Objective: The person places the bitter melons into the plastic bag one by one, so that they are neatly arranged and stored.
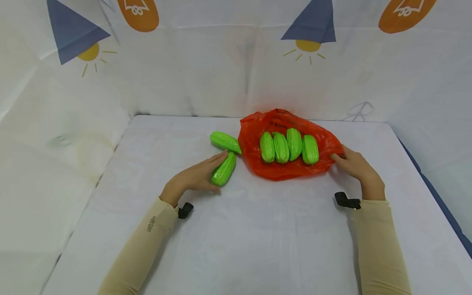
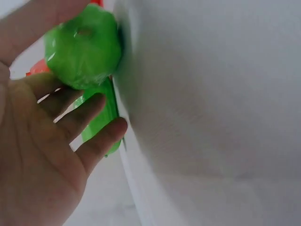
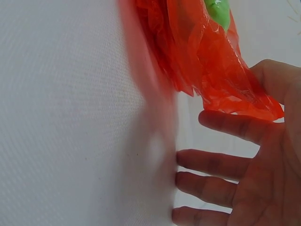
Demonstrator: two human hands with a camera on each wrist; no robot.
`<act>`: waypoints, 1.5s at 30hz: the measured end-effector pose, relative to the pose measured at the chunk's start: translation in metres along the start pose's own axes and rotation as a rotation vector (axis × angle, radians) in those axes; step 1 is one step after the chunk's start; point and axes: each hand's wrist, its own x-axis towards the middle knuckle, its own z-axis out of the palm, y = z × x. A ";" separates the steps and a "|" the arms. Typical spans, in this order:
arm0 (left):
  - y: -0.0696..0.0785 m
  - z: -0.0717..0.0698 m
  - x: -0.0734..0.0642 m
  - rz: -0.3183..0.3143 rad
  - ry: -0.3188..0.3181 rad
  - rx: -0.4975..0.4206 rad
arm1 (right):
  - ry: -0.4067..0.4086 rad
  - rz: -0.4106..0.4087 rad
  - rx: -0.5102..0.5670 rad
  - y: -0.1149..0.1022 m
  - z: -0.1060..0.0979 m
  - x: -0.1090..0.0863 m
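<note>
A glossy, ridged green zucchini [image 1: 223, 169] lies on the white table, with my left hand [image 1: 199, 175] around its near left side. In the left wrist view, the thumb and spread fingers of that hand flank the zucchini's blunt end [image 2: 84, 44] without a tight curl. Behind it, a second zucchini [image 1: 225, 141] touches the left edge of a red plastic bag [image 1: 254, 162]. Several more zucchini [image 1: 294, 144] lie side by side on the bag. My right hand [image 1: 357, 166] pinches the bag's right edge between thumb and index finger, its other fingers extended in the right wrist view.
White cloth walls with printed lamp shapes [image 1: 309, 24] rise behind the table [image 1: 250, 237] and at both sides. Black wrist-camera mounts [image 1: 346, 200] stick out from both beige sleeves [image 1: 380, 241]. A dark blue strip [image 1: 439, 196] runs along the table's right side.
</note>
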 end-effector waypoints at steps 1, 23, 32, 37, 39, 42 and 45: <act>0.000 0.000 0.000 0.000 -0.006 0.000 | -0.001 0.002 0.000 0.000 0.000 0.000; 0.019 -0.021 0.004 0.157 0.173 -0.024 | 0.010 0.005 -0.002 0.002 -0.006 -0.002; 0.045 -0.031 0.026 0.222 0.208 -0.093 | 0.003 0.005 0.002 0.002 -0.004 -0.002; 0.049 -0.031 0.035 0.259 0.225 -0.110 | 0.023 -0.030 0.009 0.000 -0.001 -0.001; 0.050 -0.031 0.038 0.259 0.227 -0.118 | 0.030 -0.043 0.007 -0.001 -0.001 -0.002; 0.054 -0.033 0.045 0.263 0.236 -0.131 | 0.030 -0.040 0.005 -0.001 -0.001 -0.002; 0.061 -0.035 0.054 0.275 0.248 -0.135 | 0.022 -0.027 0.012 0.001 0.001 -0.002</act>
